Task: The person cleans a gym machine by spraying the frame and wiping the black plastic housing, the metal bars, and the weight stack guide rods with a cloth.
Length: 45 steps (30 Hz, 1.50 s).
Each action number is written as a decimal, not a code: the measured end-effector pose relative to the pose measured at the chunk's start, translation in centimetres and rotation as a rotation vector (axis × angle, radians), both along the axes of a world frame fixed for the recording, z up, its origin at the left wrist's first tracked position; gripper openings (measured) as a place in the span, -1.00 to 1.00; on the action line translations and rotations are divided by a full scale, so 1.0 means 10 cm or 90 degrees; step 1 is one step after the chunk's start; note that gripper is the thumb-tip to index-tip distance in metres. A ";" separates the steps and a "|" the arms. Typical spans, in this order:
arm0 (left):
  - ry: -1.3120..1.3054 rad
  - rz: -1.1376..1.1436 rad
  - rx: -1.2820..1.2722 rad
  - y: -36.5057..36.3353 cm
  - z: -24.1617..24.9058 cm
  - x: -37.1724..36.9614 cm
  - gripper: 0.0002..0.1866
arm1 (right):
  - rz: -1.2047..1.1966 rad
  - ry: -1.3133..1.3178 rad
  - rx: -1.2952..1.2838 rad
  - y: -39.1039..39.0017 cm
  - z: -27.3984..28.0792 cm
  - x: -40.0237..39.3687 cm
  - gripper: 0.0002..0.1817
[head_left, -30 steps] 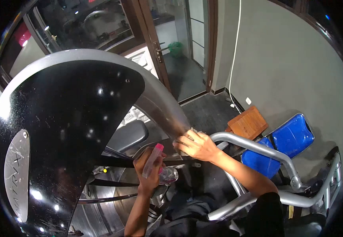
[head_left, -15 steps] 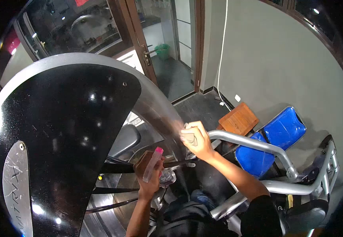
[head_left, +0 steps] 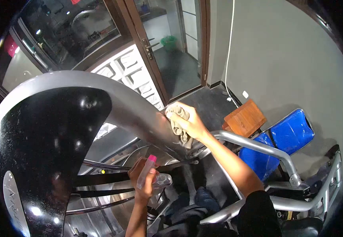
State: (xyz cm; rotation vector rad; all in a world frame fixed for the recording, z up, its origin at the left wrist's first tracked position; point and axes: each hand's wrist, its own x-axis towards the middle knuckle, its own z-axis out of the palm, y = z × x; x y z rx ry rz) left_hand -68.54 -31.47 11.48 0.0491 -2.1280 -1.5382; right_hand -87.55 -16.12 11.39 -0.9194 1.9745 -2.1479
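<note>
My right hand (head_left: 189, 121) is closed around a crumpled beige cloth (head_left: 178, 123), pressed against the side of the thick grey curved frame (head_left: 130, 102) of a gym machine. Part of the cloth hangs below my fingers. Lower and to the left, my left hand (head_left: 143, 182) grips a clear spray bottle (head_left: 164, 180) with a pink-tipped nozzle, held away from the frame. The frame's large glossy black panel (head_left: 57, 126) fills the left side, with a silver name plate (head_left: 14, 201) on it.
To the right stand a grey tubular bar (head_left: 258, 148), a blue padded chair (head_left: 292, 132) and a wooden stool (head_left: 245, 117). Behind the frame are a glass door (head_left: 171, 51) with a brown frame and a green bin (head_left: 168, 42). Black bands (head_left: 108, 179) run beneath the panel.
My right hand with the cloth has moved up and slightly left along the frame, and more of the cloth shows. My view has shifted, so the panel sits lower. The bottle stays in my left hand.
</note>
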 end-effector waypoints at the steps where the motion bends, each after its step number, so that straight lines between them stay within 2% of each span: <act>1: -0.005 0.004 -0.005 0.02 -0.01 -0.01 -0.72 | 0.045 -0.077 -0.072 -0.01 -0.17 -0.03 -0.88; 2: -0.012 0.013 -0.012 0.01 0.00 -0.03 -0.71 | 0.090 -0.154 -0.143 -0.05 -0.33 -0.05 -0.86; 4: -0.026 0.029 -0.028 0.05 0.02 -0.03 -0.69 | 0.066 -0.123 -0.127 -0.05 -0.79 -0.07 -0.89; 6: -0.067 0.050 0.015 0.08 0.03 -0.01 -0.68 | 0.030 -0.229 -0.047 0.02 -1.24 0.00 -0.87; 7: -0.074 0.054 0.008 0.04 -0.04 -0.01 -0.68 | 0.006 -0.201 -0.030 0.02 -1.41 0.03 -0.85; 9: -0.005 0.063 -0.125 -0.06 -0.22 0.03 -0.66 | -0.040 -0.207 -0.018 0.00 -1.73 0.10 -0.80; 10: -0.011 0.064 -0.132 -0.05 -0.18 0.02 -0.66 | -0.037 -0.212 -0.024 0.02 -1.56 0.13 -0.80; 12: -0.057 0.048 -0.094 -0.02 -0.09 0.00 -0.64 | -0.043 -0.299 0.159 0.08 -1.16 0.14 -0.79; 14: -0.071 0.060 -0.075 0.00 -0.09 0.00 -0.63 | -0.037 -0.279 0.146 0.07 -0.95 0.11 -0.78; 16: -0.083 0.071 -0.051 0.00 -0.11 -0.01 -0.61 | -0.023 -0.184 -0.002 0.05 -0.61 0.13 -0.76; 18: -0.057 0.074 -0.061 0.01 -0.13 -0.03 -0.57 | -0.064 0.033 -0.082 0.06 -0.35 0.18 -0.74; 20: -0.025 0.082 -0.082 -0.03 -0.24 -0.02 -0.56 | -0.079 0.110 -0.062 0.08 -0.23 0.30 -0.66; 24: 0.013 0.112 -0.082 -0.02 -0.29 0.01 -0.56 | -0.182 0.304 -0.040 0.03 -0.94 0.35 -0.65; 27: -0.005 0.084 -0.063 -0.05 -0.26 0.02 -0.55 | -0.177 0.280 0.017 0.10 -1.61 0.44 -0.67; 29: -0.014 0.077 -0.061 -0.07 -0.27 0.04 -0.54 | -0.157 0.236 0.028 0.11 -1.76 0.50 -0.61; 32: -0.009 0.082 -0.067 -0.07 -0.28 0.04 -0.51 | -0.174 0.273 0.012 0.08 -1.23 0.42 -0.60; 35: 0.014 0.081 -0.104 -0.08 -0.30 0.05 -0.47 | -0.177 0.390 -0.076 0.01 -0.57 0.38 -0.52; 38: -0.040 0.091 -0.089 -0.02 -0.21 0.06 -0.46 | -0.151 0.488 -0.077 -0.02 -0.43 0.45 -0.40; 39: -0.046 0.088 -0.066 -0.02 -0.23 0.08 -0.47 | -0.173 0.525 -0.014 -0.02 -0.45 0.51 -0.42; 42: -0.053 0.078 -0.033 0.04 -0.21 0.10 -0.48 | -0.206 0.591 0.026 0.02 -0.86 0.55 -0.50; 45: -0.047 0.075 0.008 0.09 -0.29 0.13 -0.49 | -0.165 0.631 0.096 0.14 -1.30 0.54 -0.74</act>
